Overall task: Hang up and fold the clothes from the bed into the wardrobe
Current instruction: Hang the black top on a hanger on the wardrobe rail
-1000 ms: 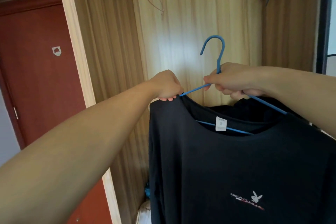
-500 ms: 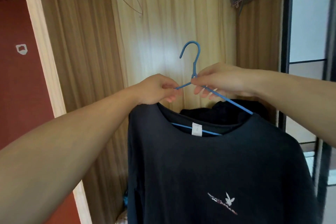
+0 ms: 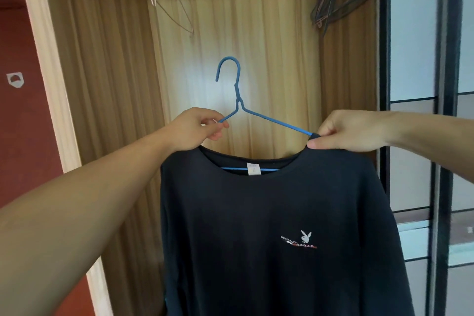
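Shirt: black shirt (image 3: 269,213) hangs on blue hanger (image 3: 238,100).
Left hand (image 3: 195,128): pinches hanger's arm.
Right hand (image 3: 343,131): pinches shirt's collar.
Behind: open wooden wardrobe (image 3: 236,33).

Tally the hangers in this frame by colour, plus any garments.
Blue hanger: 1, held in both hands
Pink hanger: 1, hanging upper left in the wardrobe
Dark hangers: a bunch, too tangled to count
Black shirt: 1
Total countable: 3
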{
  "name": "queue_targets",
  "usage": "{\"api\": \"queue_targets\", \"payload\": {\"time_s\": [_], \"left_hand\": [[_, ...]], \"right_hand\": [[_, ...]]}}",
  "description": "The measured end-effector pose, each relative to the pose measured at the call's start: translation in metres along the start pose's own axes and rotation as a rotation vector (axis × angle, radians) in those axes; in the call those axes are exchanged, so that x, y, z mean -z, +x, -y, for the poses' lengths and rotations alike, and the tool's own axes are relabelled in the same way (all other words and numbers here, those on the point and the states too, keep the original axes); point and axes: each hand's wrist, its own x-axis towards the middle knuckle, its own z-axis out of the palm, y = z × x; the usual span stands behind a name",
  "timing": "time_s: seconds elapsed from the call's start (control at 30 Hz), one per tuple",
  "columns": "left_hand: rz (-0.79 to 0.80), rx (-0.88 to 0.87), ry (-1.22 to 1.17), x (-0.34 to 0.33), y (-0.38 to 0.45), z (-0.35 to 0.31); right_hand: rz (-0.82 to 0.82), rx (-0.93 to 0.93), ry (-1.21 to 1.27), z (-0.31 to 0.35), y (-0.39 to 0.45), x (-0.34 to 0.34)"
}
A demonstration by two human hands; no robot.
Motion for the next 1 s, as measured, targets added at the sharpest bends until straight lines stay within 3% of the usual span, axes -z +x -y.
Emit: {"api": "queue_targets", "payload": {"time_s": [0.3,0.43,0.6,0.77,0.9,1.0], "left_hand": [[0.023,0.033,-0.004,0.009,-0.002,0.013],[-0.038,0.045,-0.038,0.017,-0.003,0.021],[-0.136,-0.007,0.010,0.004,0.006,0.010],[-0.292,0.026,0.122,-0.023,0.003,-0.004],[-0.233,-0.042,-0.115,-0.053,-0.009,-0.047],[-0.050,-0.028,-0.299,-0.070,-0.017,-0.084]], "right_hand": [[-0.078,0.118,0.141,0.010,-0.004,-0.010],[-0.209,0.187,0.223,0.009,-0.012,-0.018],[-0.207,0.098,0.357,0.031,-0.012,-0.012],[-0.355,-0.053,0.476,0.051,0.004,0.009],[-0.467,-0.146,0.571,0.067,0.026,0.022],[-0.515,-0.166,0.678,0.076,0.036,0.035]]}}
